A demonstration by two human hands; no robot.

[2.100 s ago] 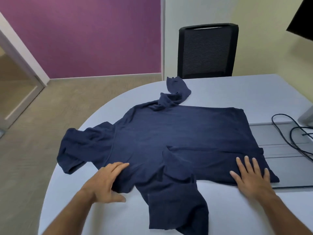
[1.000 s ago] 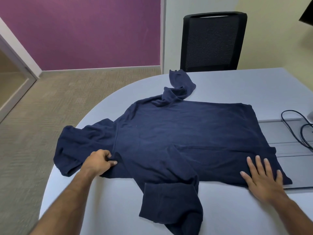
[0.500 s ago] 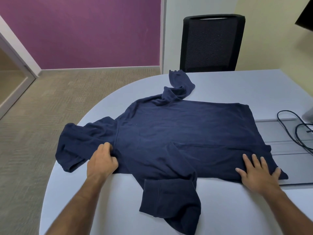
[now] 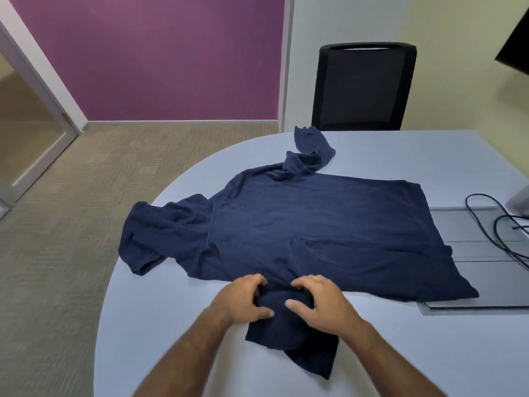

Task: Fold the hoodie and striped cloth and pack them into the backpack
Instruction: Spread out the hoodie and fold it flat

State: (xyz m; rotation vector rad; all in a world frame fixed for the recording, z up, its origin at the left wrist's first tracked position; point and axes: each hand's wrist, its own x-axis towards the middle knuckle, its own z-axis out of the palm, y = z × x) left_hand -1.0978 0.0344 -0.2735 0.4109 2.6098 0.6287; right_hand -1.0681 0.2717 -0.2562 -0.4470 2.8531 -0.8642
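**Both hands on the near sleeve**

No writing or logo reads anywhere on the navy hoodie [image 4: 315, 230], and no bag or container is in shot. The hoodie lies spread flat on the pale counter [image 4: 177, 325], hood [image 4: 154, 236] out to the left by the rounded edge, far sleeve [image 4: 310, 150] bunched toward the black chair [image 4: 363, 87]. Its hem corner laps onto a grey panel [image 4: 486, 282] on the right, where black cables [image 4: 503, 233] loop.

Now the grip: left hand [image 4: 240, 302] and right hand [image 4: 320, 302] sit side by side on the near sleeve [image 4: 289, 330], fingers curled over its upper fold, thumbs pressed on the cloth below, each pinching the fabric. The sleeve's end trails down toward the counter's near edge.
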